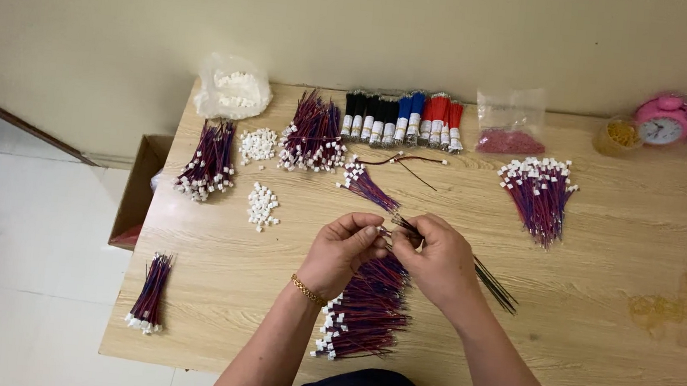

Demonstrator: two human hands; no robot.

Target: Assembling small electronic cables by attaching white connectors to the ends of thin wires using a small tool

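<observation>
My left hand (342, 251) and my right hand (435, 259) meet over the middle of a wooden table (597, 323), fingertips pinched together on a thin red-and-blue wire. The right hand also grips a small bunch of dark wires (493, 285) that sticks out to the right. Below the hands lies a pile of red-and-blue wires with white plugs (366, 311). Another small bundle (365, 185) lies just beyond the hands. A gold bracelet (308, 290) is on my left wrist.
More wire bundles lie at left (210, 161), front left (150, 292), back middle (313, 136) and right (538, 193). White connectors sit in heaps (262, 205) and a bag (232, 88). Taped wire rolls (404, 120), a bag of red bits (511, 125), a pink clock (665, 120) and a cardboard box (138, 192) are there too.
</observation>
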